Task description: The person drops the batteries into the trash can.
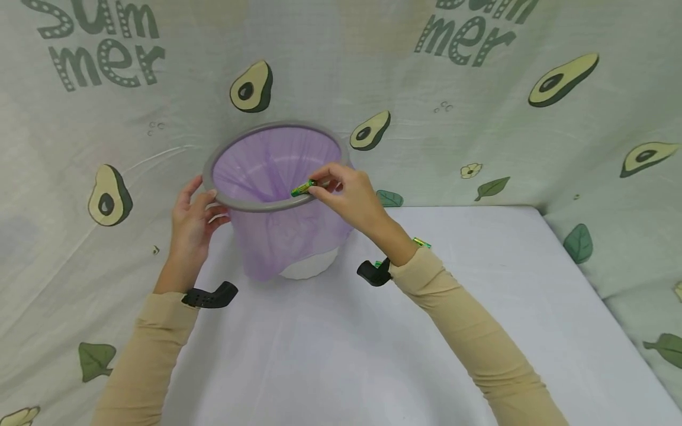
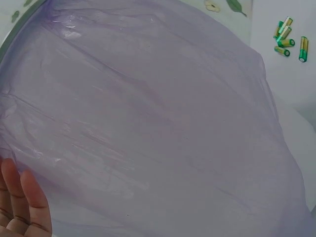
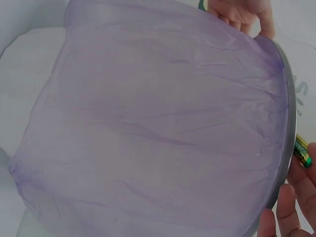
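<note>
A white trash bin with a grey rim (image 1: 256,206) stands at the back of the table, lined with a translucent purple bag (image 1: 293,231). My left hand (image 1: 193,222) holds the rim at its left side, thumb near the top edge and other fingers against the outside. Between thumb and fingertips, my right hand (image 1: 351,195) pinches a green and gold battery (image 1: 302,189) over the front right of the rim. In the right wrist view that battery (image 3: 302,150) shows just past the rim, partly covered by fingers. The bag hides what lies in the bin.
Several loose batteries (image 2: 285,43) lie on the white table (image 1: 479,278) to the right of the bin, mostly hidden behind my right wrist in the head view. A cloth with avocado prints (image 1: 251,87) hangs behind and along the sides.
</note>
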The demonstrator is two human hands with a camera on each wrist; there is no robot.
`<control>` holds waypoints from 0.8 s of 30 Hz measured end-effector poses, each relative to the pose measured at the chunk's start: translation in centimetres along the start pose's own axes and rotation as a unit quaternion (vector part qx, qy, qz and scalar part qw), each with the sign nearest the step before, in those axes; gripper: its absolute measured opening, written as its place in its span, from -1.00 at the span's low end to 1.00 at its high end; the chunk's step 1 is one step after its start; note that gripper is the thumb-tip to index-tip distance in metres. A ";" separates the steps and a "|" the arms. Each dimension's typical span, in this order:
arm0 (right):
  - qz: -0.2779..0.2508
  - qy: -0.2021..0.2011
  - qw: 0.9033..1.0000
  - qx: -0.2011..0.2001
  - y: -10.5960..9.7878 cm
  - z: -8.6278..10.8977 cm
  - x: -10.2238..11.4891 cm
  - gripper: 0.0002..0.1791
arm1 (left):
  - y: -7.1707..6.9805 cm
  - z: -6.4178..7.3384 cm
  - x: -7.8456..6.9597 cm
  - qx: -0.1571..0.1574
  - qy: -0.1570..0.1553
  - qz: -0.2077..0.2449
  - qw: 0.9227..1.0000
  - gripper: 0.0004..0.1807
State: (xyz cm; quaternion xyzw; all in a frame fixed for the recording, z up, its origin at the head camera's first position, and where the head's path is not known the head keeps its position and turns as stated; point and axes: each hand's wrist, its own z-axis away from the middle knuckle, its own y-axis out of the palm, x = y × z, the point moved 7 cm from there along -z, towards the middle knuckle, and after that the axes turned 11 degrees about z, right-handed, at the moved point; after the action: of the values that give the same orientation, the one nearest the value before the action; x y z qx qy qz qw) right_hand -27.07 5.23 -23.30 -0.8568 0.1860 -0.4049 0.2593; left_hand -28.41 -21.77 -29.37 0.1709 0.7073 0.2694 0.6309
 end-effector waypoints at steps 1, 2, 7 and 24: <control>-0.001 0.000 1.000 -0.002 0.0 0.0 0.0 -0.81 | 0.0 0.0 0.0 -0.002 0.000 0.000 1.000 -0.38; -0.003 0.001 1.000 -0.004 0.0 -0.1 -0.1 -0.81 | 0.0 0.0 0.0 -0.002 0.000 0.001 1.000 -0.38; -0.009 0.019 1.000 -0.018 -0.2 0.0 -0.6 -0.85 | 0.1 0.0 0.1 -0.002 -0.001 -0.013 1.000 -0.38; -0.023 0.007 1.000 0.004 -0.3 0.4 -0.8 -0.88 | 0.1 0.2 0.1 -0.002 -0.007 0.002 1.000 -0.34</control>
State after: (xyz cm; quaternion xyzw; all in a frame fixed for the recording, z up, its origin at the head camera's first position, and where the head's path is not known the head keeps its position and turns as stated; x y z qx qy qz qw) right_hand -27.23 5.97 -23.81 -0.8570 0.1666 -0.4172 0.2526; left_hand -28.24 -21.53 -29.42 0.1729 0.7016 0.2711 0.6359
